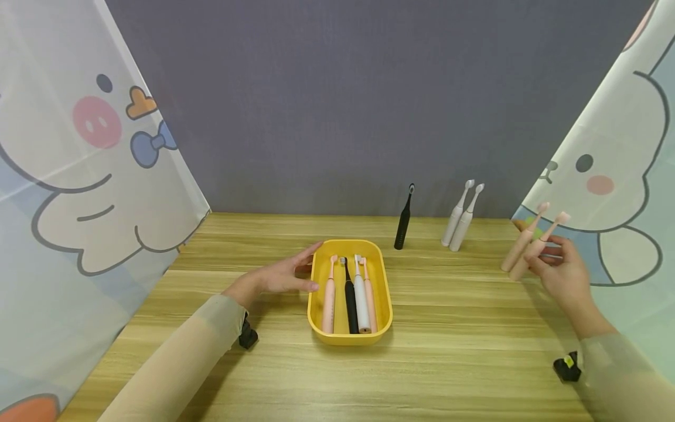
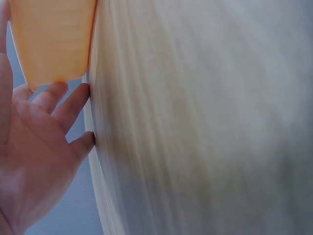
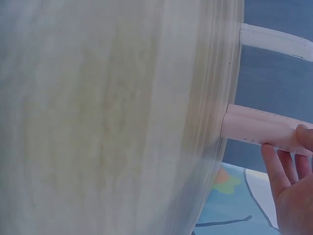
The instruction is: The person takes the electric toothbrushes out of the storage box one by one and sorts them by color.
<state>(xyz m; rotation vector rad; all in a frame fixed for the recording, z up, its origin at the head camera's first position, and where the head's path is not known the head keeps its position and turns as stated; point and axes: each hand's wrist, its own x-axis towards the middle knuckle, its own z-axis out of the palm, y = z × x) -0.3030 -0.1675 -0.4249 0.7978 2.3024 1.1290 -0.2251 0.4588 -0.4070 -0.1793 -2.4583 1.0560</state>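
Note:
My right hand (image 1: 570,275) grips a pink electric toothbrush (image 1: 529,255) with thumb and fingers, at the far right of the head view. A second pink electric toothbrush (image 1: 519,245) stands close on its left. In the right wrist view the pink handle (image 3: 254,128) has its base at the tabletop. My left hand (image 1: 282,275), fingers spread, rests against the left side of a yellow tray (image 1: 350,339). Its fingertips meet the tray wall (image 2: 56,44) in the left wrist view. Inside lie a pink toothbrush (image 1: 329,305), a black one (image 1: 351,308), a white one (image 1: 361,305) and another pink one (image 1: 370,302).
A black electric toothbrush (image 1: 403,225) stands upright behind the tray's right side. Two white electric toothbrushes (image 1: 462,228) stand together farther right. The wooden table (image 1: 448,363) ends at a grey back panel (image 1: 358,105), with printed cloths (image 1: 617,193) on both sides.

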